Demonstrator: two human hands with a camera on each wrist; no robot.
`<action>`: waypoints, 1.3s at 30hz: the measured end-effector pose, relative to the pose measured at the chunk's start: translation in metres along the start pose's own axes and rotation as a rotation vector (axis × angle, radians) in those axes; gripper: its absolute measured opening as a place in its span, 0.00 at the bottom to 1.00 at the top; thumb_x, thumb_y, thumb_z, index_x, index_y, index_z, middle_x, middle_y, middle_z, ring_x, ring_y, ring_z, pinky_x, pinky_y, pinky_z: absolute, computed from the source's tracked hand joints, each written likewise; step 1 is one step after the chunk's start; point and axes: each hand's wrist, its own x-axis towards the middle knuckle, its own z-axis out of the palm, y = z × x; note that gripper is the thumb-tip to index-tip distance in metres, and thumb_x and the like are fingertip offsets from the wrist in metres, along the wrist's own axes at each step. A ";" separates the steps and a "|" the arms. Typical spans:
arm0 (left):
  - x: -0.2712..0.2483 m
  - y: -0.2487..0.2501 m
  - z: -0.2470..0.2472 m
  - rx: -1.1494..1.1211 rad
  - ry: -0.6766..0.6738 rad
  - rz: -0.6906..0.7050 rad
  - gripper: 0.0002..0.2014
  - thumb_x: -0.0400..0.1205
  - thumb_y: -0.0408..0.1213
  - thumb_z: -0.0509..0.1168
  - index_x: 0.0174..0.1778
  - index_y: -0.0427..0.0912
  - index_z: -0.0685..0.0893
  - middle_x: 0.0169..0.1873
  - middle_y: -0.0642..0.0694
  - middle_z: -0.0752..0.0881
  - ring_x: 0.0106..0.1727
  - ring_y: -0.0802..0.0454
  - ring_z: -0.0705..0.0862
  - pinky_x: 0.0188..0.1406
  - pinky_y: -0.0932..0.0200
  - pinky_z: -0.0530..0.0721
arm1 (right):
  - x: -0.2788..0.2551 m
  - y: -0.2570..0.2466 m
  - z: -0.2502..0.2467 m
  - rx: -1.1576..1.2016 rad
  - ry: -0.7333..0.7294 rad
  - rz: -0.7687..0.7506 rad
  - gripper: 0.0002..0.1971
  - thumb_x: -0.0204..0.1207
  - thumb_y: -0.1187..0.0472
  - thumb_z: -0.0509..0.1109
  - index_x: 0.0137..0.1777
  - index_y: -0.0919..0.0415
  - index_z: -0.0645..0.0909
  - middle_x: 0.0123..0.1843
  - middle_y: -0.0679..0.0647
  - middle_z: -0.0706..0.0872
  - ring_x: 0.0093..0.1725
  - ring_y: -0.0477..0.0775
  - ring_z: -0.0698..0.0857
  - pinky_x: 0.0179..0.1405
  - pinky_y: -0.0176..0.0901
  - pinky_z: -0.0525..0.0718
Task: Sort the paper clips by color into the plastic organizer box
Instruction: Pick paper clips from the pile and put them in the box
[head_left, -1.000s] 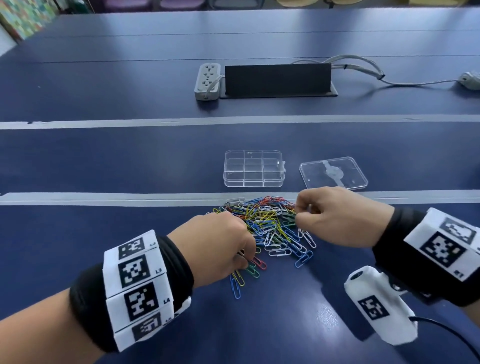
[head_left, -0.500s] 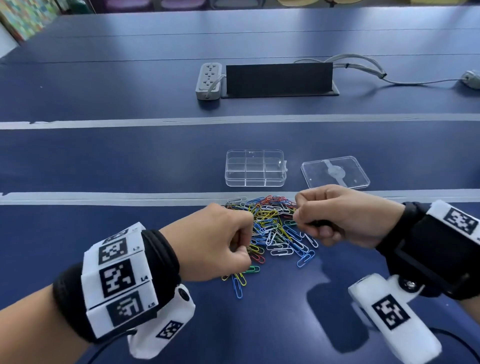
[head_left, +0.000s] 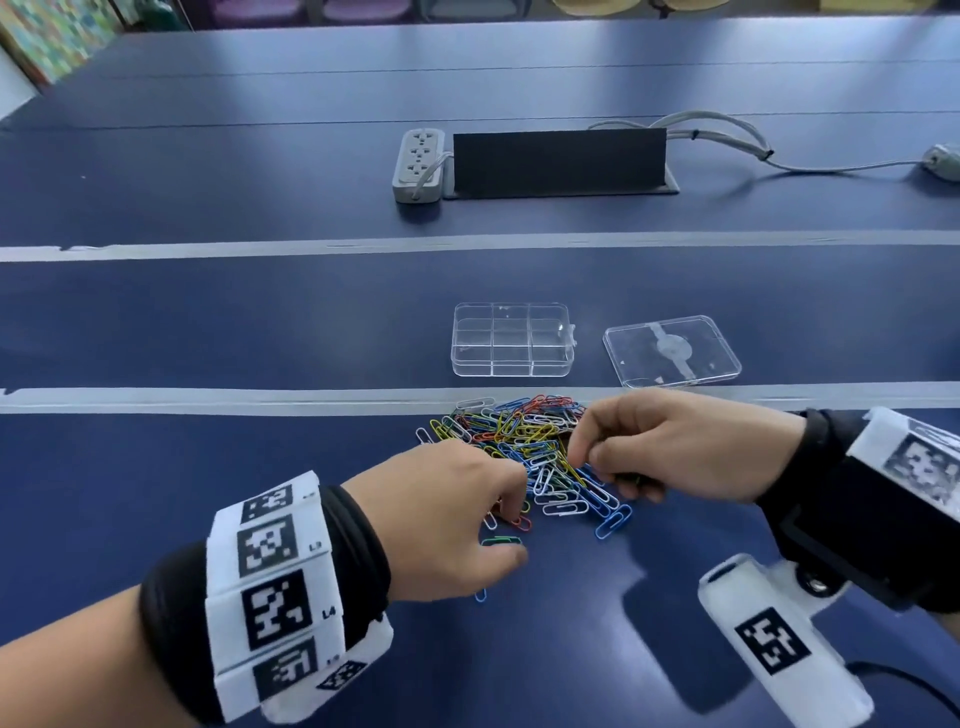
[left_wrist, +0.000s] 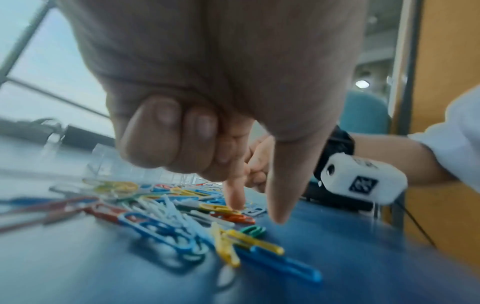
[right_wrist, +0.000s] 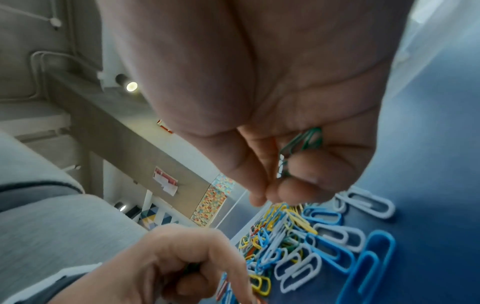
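A heap of mixed-colour paper clips (head_left: 524, 452) lies on the blue table, just in front of the clear plastic organizer box (head_left: 511, 340), whose compartments look empty. My right hand (head_left: 582, 457) hovers over the heap's right side; its curled fingers hold green paper clips (right_wrist: 303, 142) against the palm. My left hand (head_left: 514, 535) is at the heap's near edge. Its index finger (left_wrist: 235, 197) touches the clips and its thumb (left_wrist: 278, 205) points down beside a loose green clip (head_left: 501, 540). A hint of green (right_wrist: 191, 267) shows inside its curled fingers.
The box's clear lid (head_left: 670, 351) lies flat to the right of the box. Farther back are a grey power strip (head_left: 418, 166), a black cable hatch (head_left: 558, 161) and cables (head_left: 727, 140). Bare blue table stretches left of the heap.
My left hand came down from a raised fist to the heap's near edge, index finger and thumb now extended at a green clip. My right hand stayed over the heap's right side.
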 end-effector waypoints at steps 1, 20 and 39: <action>0.000 0.000 0.001 0.058 -0.024 -0.003 0.10 0.78 0.52 0.61 0.50 0.53 0.79 0.38 0.58 0.77 0.46 0.60 0.77 0.46 0.66 0.77 | 0.000 -0.001 -0.001 -0.069 0.023 0.000 0.10 0.76 0.69 0.62 0.43 0.56 0.82 0.31 0.54 0.80 0.31 0.52 0.77 0.29 0.41 0.77; 0.007 0.014 0.001 0.258 -0.089 -0.026 0.03 0.77 0.37 0.57 0.39 0.42 0.74 0.46 0.49 0.78 0.48 0.44 0.81 0.43 0.54 0.79 | 0.061 -0.071 -0.026 -0.814 0.470 -0.042 0.18 0.75 0.71 0.62 0.59 0.57 0.85 0.57 0.60 0.85 0.56 0.63 0.84 0.56 0.46 0.84; 0.058 0.002 -0.067 -0.037 0.070 -0.121 0.13 0.82 0.34 0.52 0.55 0.47 0.81 0.43 0.50 0.81 0.44 0.53 0.75 0.42 0.65 0.67 | 0.006 -0.046 -0.034 -0.725 0.484 -0.106 0.13 0.70 0.67 0.65 0.46 0.51 0.88 0.34 0.46 0.83 0.41 0.51 0.81 0.46 0.36 0.78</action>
